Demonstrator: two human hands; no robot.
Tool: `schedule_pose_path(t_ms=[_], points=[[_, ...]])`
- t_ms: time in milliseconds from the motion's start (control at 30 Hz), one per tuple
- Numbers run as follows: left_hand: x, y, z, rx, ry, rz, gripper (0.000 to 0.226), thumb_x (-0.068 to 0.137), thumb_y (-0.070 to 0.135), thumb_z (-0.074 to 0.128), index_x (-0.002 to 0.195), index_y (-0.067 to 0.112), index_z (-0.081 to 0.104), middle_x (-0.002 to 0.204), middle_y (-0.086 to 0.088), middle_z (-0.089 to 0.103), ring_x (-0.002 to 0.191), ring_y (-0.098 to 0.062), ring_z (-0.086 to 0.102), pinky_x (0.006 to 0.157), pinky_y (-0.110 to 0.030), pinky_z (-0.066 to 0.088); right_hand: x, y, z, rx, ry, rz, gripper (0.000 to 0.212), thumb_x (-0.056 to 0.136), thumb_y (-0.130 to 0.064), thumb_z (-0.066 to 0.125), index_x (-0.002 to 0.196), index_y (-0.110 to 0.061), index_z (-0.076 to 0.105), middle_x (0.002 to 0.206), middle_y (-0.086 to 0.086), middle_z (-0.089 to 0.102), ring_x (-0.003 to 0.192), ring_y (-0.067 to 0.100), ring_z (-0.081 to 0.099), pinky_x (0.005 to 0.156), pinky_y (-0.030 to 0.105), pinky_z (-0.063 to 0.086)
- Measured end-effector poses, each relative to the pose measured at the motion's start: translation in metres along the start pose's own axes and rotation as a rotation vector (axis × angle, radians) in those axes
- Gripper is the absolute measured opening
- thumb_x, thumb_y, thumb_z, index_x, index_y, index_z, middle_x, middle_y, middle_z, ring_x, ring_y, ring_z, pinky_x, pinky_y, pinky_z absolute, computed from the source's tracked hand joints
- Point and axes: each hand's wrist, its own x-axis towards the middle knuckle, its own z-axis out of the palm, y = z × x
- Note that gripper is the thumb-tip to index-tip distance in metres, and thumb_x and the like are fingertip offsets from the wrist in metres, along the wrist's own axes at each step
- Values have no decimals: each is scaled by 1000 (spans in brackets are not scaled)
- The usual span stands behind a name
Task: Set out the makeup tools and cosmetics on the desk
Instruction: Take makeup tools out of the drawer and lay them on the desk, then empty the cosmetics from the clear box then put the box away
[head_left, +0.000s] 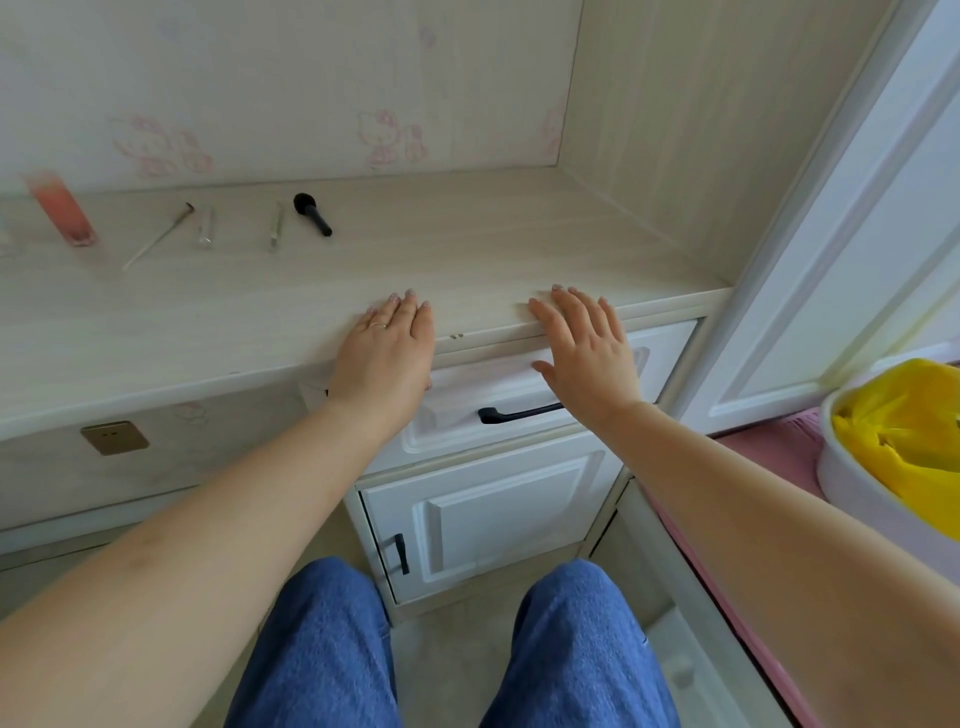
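On the pale wood-grain desk (467, 249), five makeup items lie in a loose row toward the back wall, all to the left of the black makeup brush (311, 213), which is the rightmost of them. That brush is short and dark, its rounded bristle head pointing toward the wall and its handle angled toward the desk's front edge. Just left of it lies a slim pale stick (276, 228) (too blurred to identify further). Farther left is a small clear tube (207, 228), then a long thin applicator (158, 237) with a dark tip, lying diagonally. Farthest left of the brush is a pink bottle (62, 209), blurred, with a pale cap end toward the wall.

Both hands are well apart from these items, nearer the front edge than the brush is. The left hand (387, 353) lies flat, palm down, fingers together and stretched out over the desk edge, with a ring on one finger; it grips nothing. The right hand (587, 348), to the right of the brush and nearer the viewer, is likewise flat with fingers slightly spread, its fingertips (558, 291) on the desk edge, empty.

Count: one brush, one stick, one tube, one applicator, one bottle, two hands.
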Motion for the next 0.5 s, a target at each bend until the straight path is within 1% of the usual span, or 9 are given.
schedule_pose_path(t_ms=[200,300,367,433,467,500], points=[[1,-1,3,2,27,2,79,90,30,58,147,2,12,157,-18,11,145,-29,14,118,-37,10,-1,0,3,6,-7,7,75,72,-24,78,136,-13,42,138,17,49,131,36,43,112,50,27],[1,0,4,-1,6,-1,80,89,32,58,148,3,11,157,-17,11,145,-29,14,118,-37,10,-1,-1,1,13,-34,25,76,73,-25,77,139,-13,40,142,17,45,134,36,39,114,49,22],[0,2,8,-36,-15,0,83,88,35,59,148,4,10,158,-16,10,146,-27,13,119,-37,10,-5,0,-2,23,-112,17,79,77,-31,73,143,-15,34,147,16,37,139,34,30,117,47,15],[2,2,6,-84,-65,4,90,86,40,60,149,6,6,158,-14,8,146,-26,11,119,-37,10,-4,0,-6,46,-210,26,80,81,-39,68,147,-18,26,153,14,28,143,31,20,118,44,8],[6,-1,-2,-160,-104,10,95,84,43,62,149,7,2,158,-14,9,146,-26,11,119,-37,12,5,2,-13,61,-275,21,81,82,-43,65,147,-20,23,154,12,24,145,29,17,119,43,6],[4,0,-2,-256,-144,-8,100,82,43,64,149,9,-2,158,-14,12,145,-26,14,118,-36,15,4,4,-16,118,-323,69,80,83,-46,62,148,-22,21,156,10,21,145,27,14,119,41,5]])
